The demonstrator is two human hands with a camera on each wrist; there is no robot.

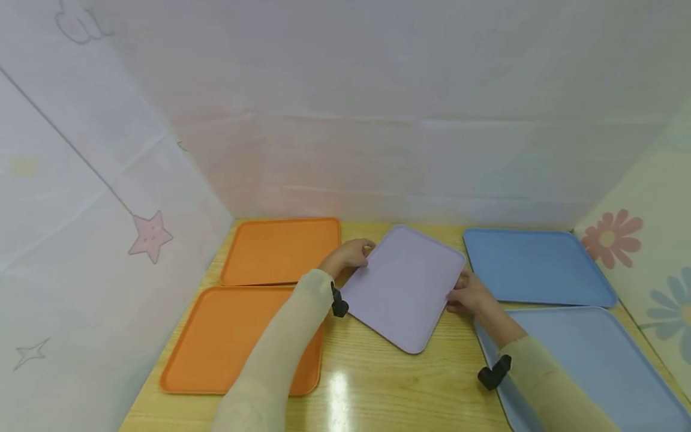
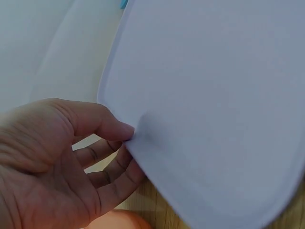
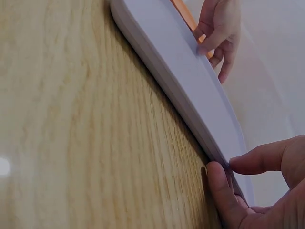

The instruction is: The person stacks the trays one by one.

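Lilac tray [image 1: 405,288] (sitting skewed on the wooden table [image 1: 372,384]) is pinched at opposite edges by left hand [image 1: 348,255] and right hand [image 1: 469,294].

The near flat blue plastic tray [image 1: 594,360] ran off the head view's bottom edge, partly under the right sleeve. The left hand [image 2: 52,162] had its fingertips tucked beneath the flat lilac plastic tray [image 2: 214,95], unseen. The near orange plastic tray [image 1: 227,342] was partly covered by the left arm.

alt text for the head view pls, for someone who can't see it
Two hands, left hand and right hand, hold a lilac tray by opposite edges over a wooden table. Two orange trays lie at left, two blue trays at right.
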